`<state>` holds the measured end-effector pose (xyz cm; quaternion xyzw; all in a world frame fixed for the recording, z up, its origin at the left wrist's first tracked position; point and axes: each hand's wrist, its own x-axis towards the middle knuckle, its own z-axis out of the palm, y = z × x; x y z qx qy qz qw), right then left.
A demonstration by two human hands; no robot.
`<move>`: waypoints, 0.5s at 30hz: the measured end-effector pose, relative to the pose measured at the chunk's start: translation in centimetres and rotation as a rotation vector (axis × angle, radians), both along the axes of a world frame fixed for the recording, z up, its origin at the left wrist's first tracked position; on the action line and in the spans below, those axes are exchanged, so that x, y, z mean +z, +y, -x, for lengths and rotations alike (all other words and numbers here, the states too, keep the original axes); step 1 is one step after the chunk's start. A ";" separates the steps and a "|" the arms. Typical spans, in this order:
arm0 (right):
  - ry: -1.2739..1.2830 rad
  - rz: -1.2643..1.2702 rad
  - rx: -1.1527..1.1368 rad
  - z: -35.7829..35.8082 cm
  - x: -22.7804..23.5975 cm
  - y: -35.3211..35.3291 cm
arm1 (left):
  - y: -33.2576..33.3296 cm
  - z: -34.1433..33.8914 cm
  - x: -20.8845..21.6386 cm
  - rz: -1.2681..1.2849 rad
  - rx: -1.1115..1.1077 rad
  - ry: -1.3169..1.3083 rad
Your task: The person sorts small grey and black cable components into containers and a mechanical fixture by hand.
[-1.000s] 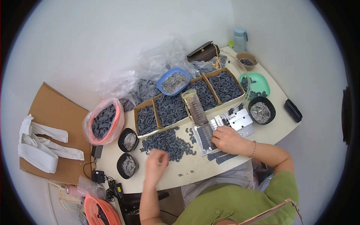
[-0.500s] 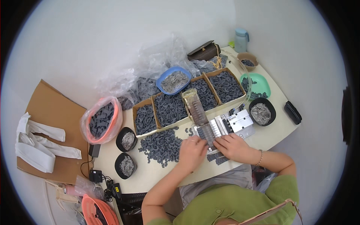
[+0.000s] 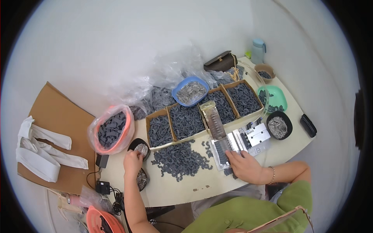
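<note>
My left hand (image 3: 133, 162) reaches to the upper black bowl (image 3: 136, 143) of thin silvery metal pins, its fingers curled together at the near rim. Whatever is between those fingertips is too small to make out. Just below, my left wrist partly covers a second black bowl (image 3: 142, 179) of similar pins. My right hand (image 3: 245, 167) rests on the near edge of a metal fixture (image 3: 236, 140), fingers apart and stretched over it. Small dark grey parts (image 3: 221, 150) sit in rows on the fixture's left side, near my right fingertips.
A pile of dark grey parts (image 3: 179, 161) lies between my hands. Behind it stands a divided cardboard box (image 3: 176, 140) of such parts, with a blue tray (image 3: 190, 91) of pins on top. A black bowl (image 3: 279, 125) and a green tray (image 3: 283, 99) are at right.
My left hand has left the fixture and moved left to the upper black bowl. My right hand stays at the fixture. The whole view has shifted slightly.
</note>
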<state>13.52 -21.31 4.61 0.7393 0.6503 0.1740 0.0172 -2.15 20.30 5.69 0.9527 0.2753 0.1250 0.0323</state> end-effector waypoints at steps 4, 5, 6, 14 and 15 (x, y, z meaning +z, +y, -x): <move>0.270 -0.131 -0.004 -5.0 1.7 3.3 | 2.6 0.1 -2.0 0.079 0.002 0.124; 0.263 -0.180 -0.008 -7.2 2.8 4.8 | 2.7 0.0 -2.0 0.097 0.006 0.148; 0.258 -0.230 -0.011 -9.4 4.0 6.6 | 2.4 -0.2 -1.6 0.100 0.009 0.126; 0.579 -0.115 -0.267 -20.4 4.1 20.7 | 3.2 -0.3 -1.7 0.100 -0.014 0.088; 0.617 -0.068 -0.298 -20.6 3.7 22.0 | 3.2 -0.4 -1.8 0.071 -0.019 0.075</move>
